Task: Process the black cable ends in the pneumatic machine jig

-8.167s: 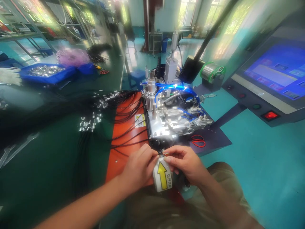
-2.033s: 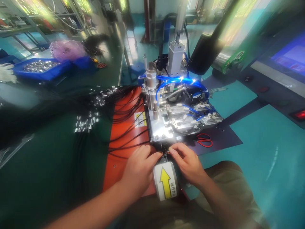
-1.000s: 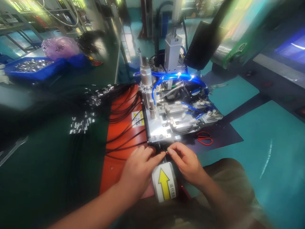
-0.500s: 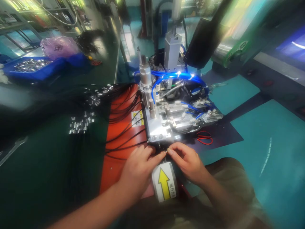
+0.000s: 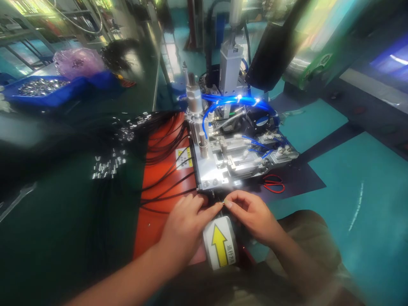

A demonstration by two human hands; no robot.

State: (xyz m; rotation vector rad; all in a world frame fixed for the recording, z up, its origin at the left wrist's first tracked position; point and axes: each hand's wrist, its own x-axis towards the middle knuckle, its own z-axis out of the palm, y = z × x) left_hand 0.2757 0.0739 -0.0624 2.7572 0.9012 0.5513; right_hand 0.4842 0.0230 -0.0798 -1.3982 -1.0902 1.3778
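At the near edge of a metal machine (image 5: 216, 174) with pneumatic cylinders, my two hands meet fingertip to fingertip. My left hand (image 5: 188, 221) has its fingers curled, with thumb and index reaching toward a tiny metallic piece (image 5: 223, 203); what that hand grips is hidden. My right hand (image 5: 253, 214) pinches at the same spot, thumb against index, on this piece, too small to name. Just below them is a white label with a yellow arrow (image 5: 219, 244). Black cables (image 5: 167, 182) run over the orange plate (image 5: 153, 221) left of the machine.
Small metal pieces (image 5: 110, 165) lie among dark cables at left, near a wrench (image 5: 19, 199). A blue bin (image 5: 38, 100) of metal parts sits further back. Red-handled scissors (image 5: 274, 185) lie right of the machine. Blue air hoses (image 5: 239, 101) arch over it.
Almost nothing differs. My right hand's fingers have shifted very slightly at the pinch; the left hand and the machine stay in place.
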